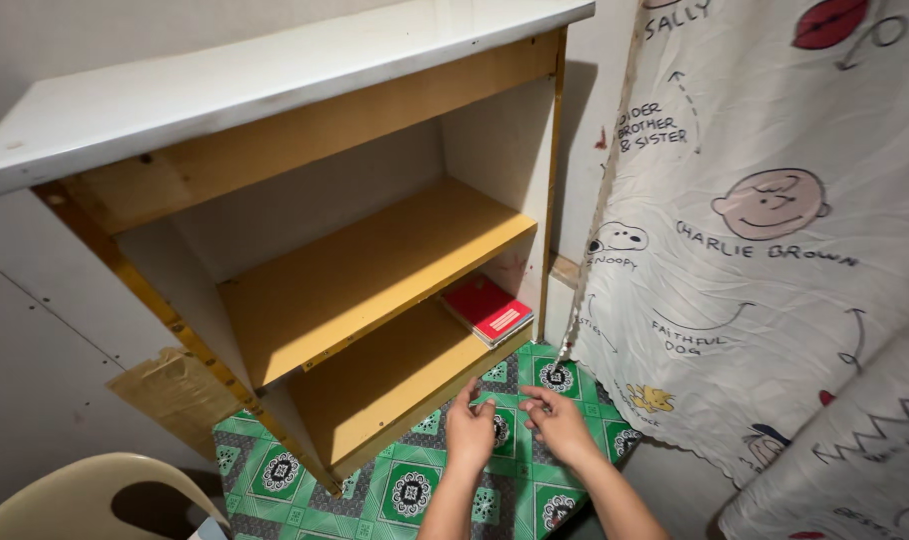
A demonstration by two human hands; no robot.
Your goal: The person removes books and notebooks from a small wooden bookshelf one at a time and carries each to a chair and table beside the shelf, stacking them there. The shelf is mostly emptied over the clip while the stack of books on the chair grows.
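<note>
- A person's two bare hands hover low in the middle of the frame, over a green patterned floor mat [395, 490] and just in front of a small open wooden shelf unit with a white top [305, 270].
- The left hand [471, 430] shows its back to the camera, fingers loosely spread and empty, fingertips close to the front edge of the bottom shelf.
- The right hand [558, 422] sits just beside it, fingers curled slightly inward, gripping nothing.
- A flat red book with a white label [489, 309] lies on the bottom shelf at its right end, up and slightly right of both hands in the frame, long axis running diagonally toward the lower right.
- The two hands are about equally near to it.
- A cartoon-printed white curtain [775, 250] hangs at the right; a cream plastic chair [85, 495] shows at lower left.
</note>
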